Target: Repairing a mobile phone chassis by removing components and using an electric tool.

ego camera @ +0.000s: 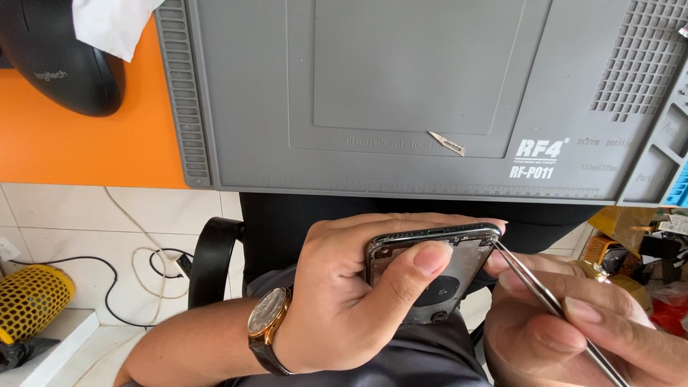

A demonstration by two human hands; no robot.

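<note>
My left hand [344,301], with a gold watch [266,322] on its wrist, grips an opened phone housing [448,276] below the table's front edge. The thumb presses on the housing's bare inside, where a dark round part shows. My right hand [573,330] holds thin metal tweezers [545,297]. Their tips touch the housing's upper right corner, right at the frame edge.
A grey silicone repair mat [401,93] covers the orange table [79,143]; a small metal strip [446,143] lies on it. A black computer mouse [61,61] under white cloth sits at the top left. Cables [143,251] and a yellow mesh object [32,301] lie on the tiled floor.
</note>
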